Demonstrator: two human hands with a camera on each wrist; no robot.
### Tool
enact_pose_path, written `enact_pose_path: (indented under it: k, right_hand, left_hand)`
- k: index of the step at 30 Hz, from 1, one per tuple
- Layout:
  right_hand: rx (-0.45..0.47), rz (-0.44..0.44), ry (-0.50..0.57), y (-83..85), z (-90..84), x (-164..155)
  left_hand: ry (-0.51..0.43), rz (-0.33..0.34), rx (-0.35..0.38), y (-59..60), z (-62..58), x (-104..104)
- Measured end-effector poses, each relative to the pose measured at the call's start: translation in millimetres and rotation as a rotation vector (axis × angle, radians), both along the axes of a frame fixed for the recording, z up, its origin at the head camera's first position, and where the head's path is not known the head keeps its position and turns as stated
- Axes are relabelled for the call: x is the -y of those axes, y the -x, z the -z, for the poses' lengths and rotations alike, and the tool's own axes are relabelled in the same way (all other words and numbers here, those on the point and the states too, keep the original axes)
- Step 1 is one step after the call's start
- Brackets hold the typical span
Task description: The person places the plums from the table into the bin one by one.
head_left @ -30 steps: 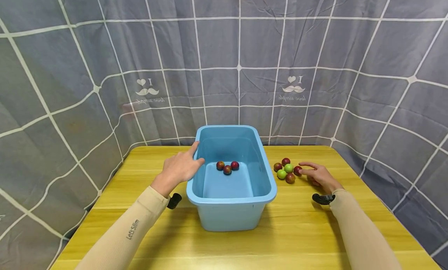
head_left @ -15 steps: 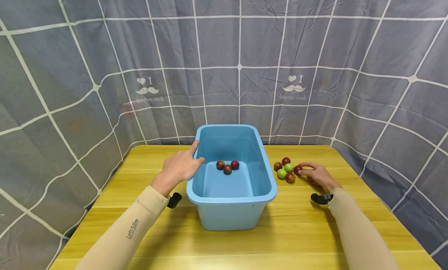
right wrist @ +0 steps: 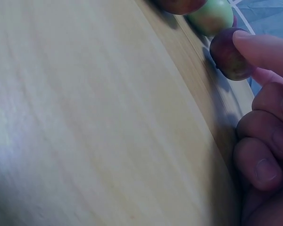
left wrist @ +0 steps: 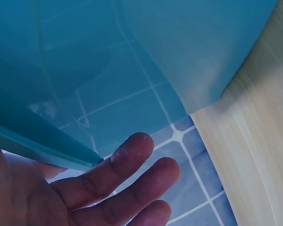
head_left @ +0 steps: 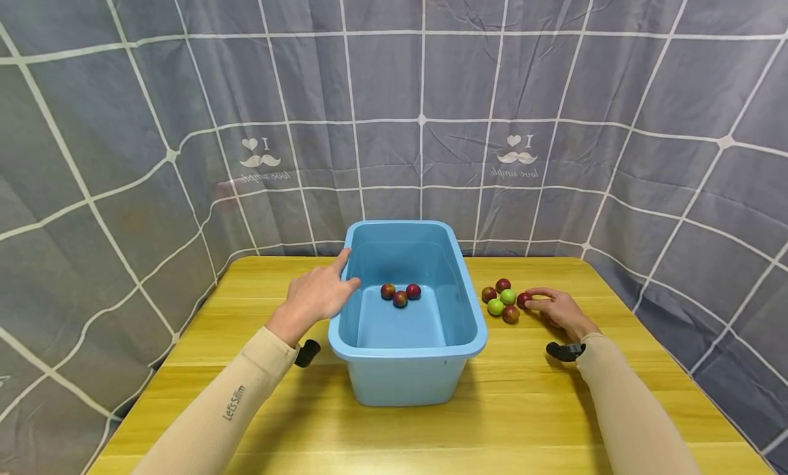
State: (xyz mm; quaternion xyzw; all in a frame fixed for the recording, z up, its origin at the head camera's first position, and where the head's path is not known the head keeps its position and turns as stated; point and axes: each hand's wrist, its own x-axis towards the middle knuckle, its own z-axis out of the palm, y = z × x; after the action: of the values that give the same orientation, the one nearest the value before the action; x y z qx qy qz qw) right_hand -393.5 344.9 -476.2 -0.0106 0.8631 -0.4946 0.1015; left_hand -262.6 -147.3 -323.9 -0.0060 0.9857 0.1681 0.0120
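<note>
The bench is yellow wood with a fine straight grain and a smooth, faintly shiny finish. On it stands a tub of smooth blue plastic, glossy enough to catch reflections on its walls. The small fruits to its right have smooth, slightly shiny skins, red and green. Behind hangs a grey cloth backdrop, matt and creased, printed with white lines. The sleeves are matt beige stretch fabric.

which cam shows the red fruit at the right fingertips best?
Right wrist: the red fruit fills the frame close up, with the right hand pinching it between fingertip and thumb. Head view shows it tiny beside the cluster. Left wrist view shows only the blue tub.
</note>
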Motion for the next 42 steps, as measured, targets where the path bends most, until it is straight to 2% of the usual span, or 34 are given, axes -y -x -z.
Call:
enact_pose_path:
  k: [4, 11, 18, 25, 28, 34, 42]
  right_hand:
    - [-0.008, 0.012, -0.016, -1.8, -2.1, -0.9]
    - [0.012, 0.019, 0.046, -4.7, -5.3, -5.2]
    - [0.01, 0.017, 0.038, -5.6, -5.6, -5.9]
    - [-0.013, -0.022, 0.06, -6.4, -8.1, -6.5]
    - [-0.045, -0.042, 0.059, -7.5, -13.8, -4.7]
    - [-0.138, -0.068, -0.03, -8.8, -32.0, 3.1]
    - [-0.145, -0.106, -0.008, -8.5, -48.3, 11.0]
  left_hand:
    - [-0.008, 0.001, -0.002, 0.4, -0.3, -0.9]
    - [-0.01, 0.003, -0.013, 0.6, -0.6, -1.7]
    - [-0.008, 0.005, -0.008, 0.1, -0.4, -2.1]
    - [-0.011, 0.0, -0.003, -0.5, -0.7, -2.2]
    - [-0.01, 0.001, 0.002, -0.8, -0.8, -2.1]
    - [-0.01, -0.001, -0.001, -1.1, -1.5, -1.2]
    - [-0.007, 0.003, -0.005, -1.6, -1.0, 0.1]
